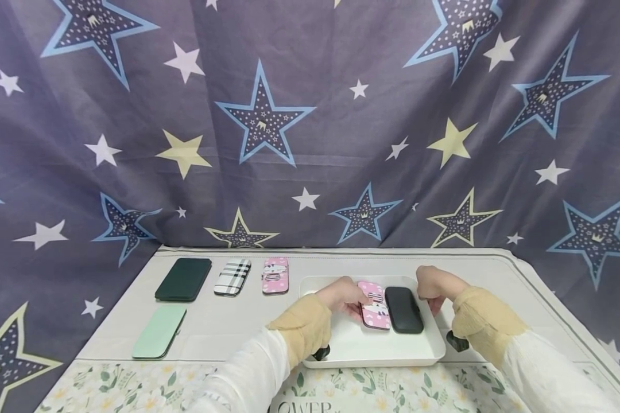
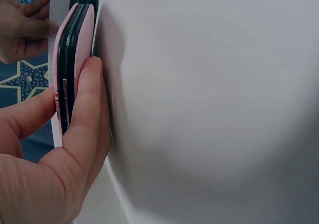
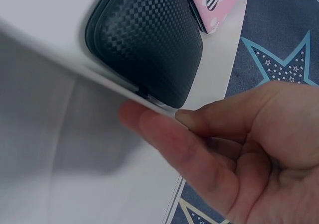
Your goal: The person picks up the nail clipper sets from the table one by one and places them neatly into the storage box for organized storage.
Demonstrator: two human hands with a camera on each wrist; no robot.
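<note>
The left hand (image 1: pixel 347 296) pinches the pink case (image 1: pixel 374 305) lying in the white tray (image 1: pixel 382 350) beside the black case (image 1: pixel 403 310). The right hand (image 1: pixel 436 285) pinches the tray's far rim. Steady the tray while squaring the pink case against the black one.

White tray (image 1: pixel 434 350); pink cartoon-print case (image 1: pixel 374 307); black textured case (image 1: pixel 404 310); dark green case (image 1: pixel 183 279); plaid case (image 1: pixel 232 277); mint case (image 1: pixel 159 331); star-patterned navy backdrop (image 1: pixel 310 115).

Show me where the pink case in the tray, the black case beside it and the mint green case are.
pink case (image 1: pixel 374 306): head view, middle of its lid.
black case (image 1: pixel 403 310): head view, centre of its top.
mint green case (image 1: pixel 159 331): head view, middle of its lid.
</note>
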